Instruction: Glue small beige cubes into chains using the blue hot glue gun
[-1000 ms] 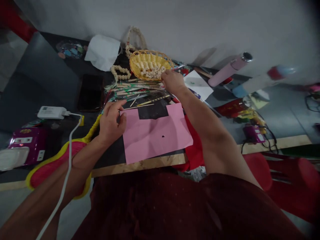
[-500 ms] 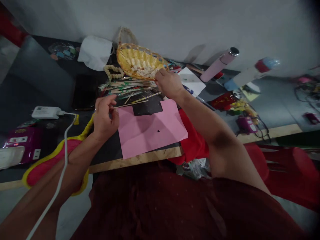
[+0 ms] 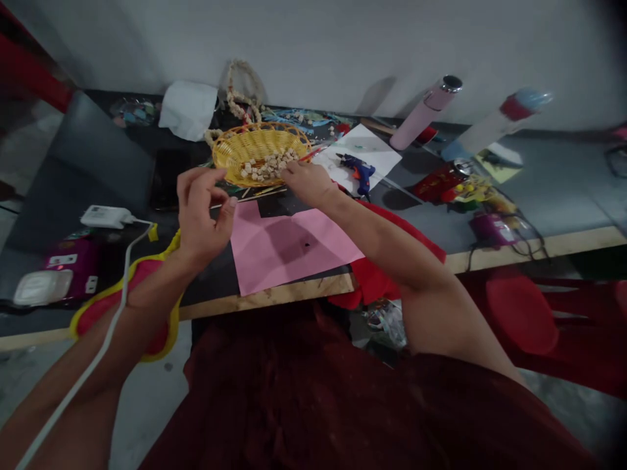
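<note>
A yellow wicker basket (image 3: 235, 147) sits near the back of the table, with small pale chunks (image 3: 267, 168) piled along its near side. My right hand (image 3: 307, 183) is closed at the basket's near right rim, fingertips beside the chunks; the hand covers part of the rim. My left hand (image 3: 203, 209) hovers left of the pink paper (image 3: 274, 251), its fingers curved and apart from the thumb, with nothing visible in it. Thin sticks (image 3: 267, 192) poke out below the basket. The pink paper, notched at its top, lies at the table's front edge.
A blue glue gun (image 3: 360, 173) rests on white paper (image 3: 375, 147). Behind it stands a pink flask (image 3: 426, 114), with a red can (image 3: 443, 179) farther right. Red cloth (image 3: 377, 281) hangs over the edge. A white cable (image 3: 122, 281) crosses my left forearm.
The basket has come down from a tilted, raised position to lie flatter over the sticks, my right hand moving left with it. The glue gun shows more fully. My left hand stays nearly in place.
</note>
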Demonstrator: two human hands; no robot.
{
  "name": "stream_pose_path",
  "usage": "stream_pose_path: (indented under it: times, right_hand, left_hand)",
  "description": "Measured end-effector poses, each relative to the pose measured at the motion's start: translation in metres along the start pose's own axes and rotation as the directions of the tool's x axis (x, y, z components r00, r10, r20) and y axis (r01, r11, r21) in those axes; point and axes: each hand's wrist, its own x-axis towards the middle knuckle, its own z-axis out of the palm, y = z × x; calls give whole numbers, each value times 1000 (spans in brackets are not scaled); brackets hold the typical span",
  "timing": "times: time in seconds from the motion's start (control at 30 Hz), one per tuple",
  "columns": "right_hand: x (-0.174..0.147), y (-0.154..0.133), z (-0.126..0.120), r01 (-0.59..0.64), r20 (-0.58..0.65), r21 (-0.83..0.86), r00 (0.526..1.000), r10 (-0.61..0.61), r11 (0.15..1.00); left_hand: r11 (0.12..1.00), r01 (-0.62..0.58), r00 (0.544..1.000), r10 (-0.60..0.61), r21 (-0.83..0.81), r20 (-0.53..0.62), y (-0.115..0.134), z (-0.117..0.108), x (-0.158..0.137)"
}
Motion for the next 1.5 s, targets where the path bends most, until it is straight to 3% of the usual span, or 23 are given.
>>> stream_pose_path:
  times: [0.1,0.2,0.27,0.3,0.43,0.5,0.6,0.67,0.73,0.9,1.07,1.27,1.5]
  right_hand:
    - [-5,5,-2,-2,-7,74,1000,3,997]
    - [-23,5,-6,-26,-46,186,998,35,982]
    - [-43,-9,-8,-50,-101,260,992,79,964]
    - [-55,-21,-8,-33,-117,288,991,70,957]
    - [-113,-81,-4,223,-90,370,975,-204,902]
    - [-141,-99,0,230,-55,389,972,-227,892]
    - [-173,-95,6,-3,33,353,999,-9,936]
    - [-189,-80,8,-191,58,310,982,182,931]
    - [-200,-67,10,-282,52,290,959,280,914]
    - [-218,-51,14,-316,-31,287,940,339,904]
    - [-234,-26,20,-415,-158,278,870,467,866]
    - [-254,4,45,-592,-35,211,791,611,778]
    - [-262,35,66,-603,-27,256,777,629,755]
  left_hand:
    - [987,-95,977,67,133,204,4,-9,-1]
    - [942,-208,846,38,264,531,1,-16,-17]
    - [915,-285,771,40,287,636,-2,-18,-31]
    - [907,-303,757,43,292,652,-4,-19,-38]
    - [888,-316,748,17,333,663,-6,-19,-52]
    - [882,-318,729,-8,349,685,-5,-18,-52]
    - [875,-318,716,-32,366,698,-3,-18,-52]
    - [872,-324,719,-25,367,695,-2,-17,-52]
    - [872,-332,727,-7,360,687,-2,-16,-52]
    - [878,-326,752,16,351,659,-1,-15,-53]
    - [860,-347,737,4,373,675,-2,-22,-57]
    - [879,-352,715,31,322,698,-4,-21,-63]
    - [869,-360,715,24,339,698,3,-9,-60]
